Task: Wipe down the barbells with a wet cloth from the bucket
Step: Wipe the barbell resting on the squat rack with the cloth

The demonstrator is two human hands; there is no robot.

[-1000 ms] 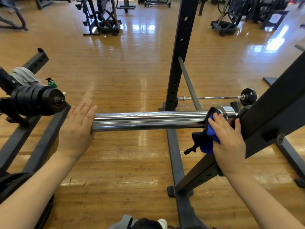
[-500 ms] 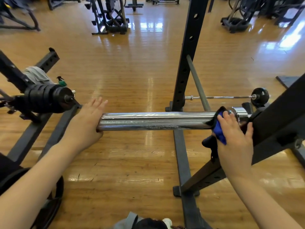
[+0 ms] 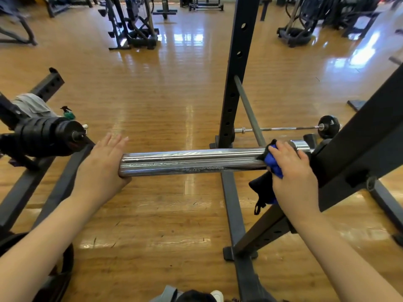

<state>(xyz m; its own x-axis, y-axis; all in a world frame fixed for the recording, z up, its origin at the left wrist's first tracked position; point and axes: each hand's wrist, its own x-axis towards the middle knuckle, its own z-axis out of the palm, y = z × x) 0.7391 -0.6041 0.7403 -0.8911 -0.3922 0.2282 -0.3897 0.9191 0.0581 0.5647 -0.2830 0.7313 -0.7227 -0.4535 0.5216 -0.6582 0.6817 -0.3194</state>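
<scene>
A thick chrome barbell sleeve [image 3: 192,162] lies level across the middle of the head view, its right end running into a black rack. My left hand [image 3: 102,166] presses flat against the sleeve's left end, fingers straight. My right hand [image 3: 292,173] grips a blue and black cloth [image 3: 272,164] wrapped over the sleeve's right end, next to the collar [image 3: 301,144]. A black tail of the cloth hangs below the bar. No bucket is in view.
A black rack upright [image 3: 237,73] stands just behind the bar and a slanted black beam [image 3: 359,149] crosses at right. Stacked black plates [image 3: 45,136] sit on a peg at left. A thin barbell [image 3: 283,128] lies on the wooden floor behind. Gym machines fill the background.
My right hand with the cloth has stayed at the sleeve's right end, shifting only slightly. My left hand keeps pressing the left end. The view has drifted a little.
</scene>
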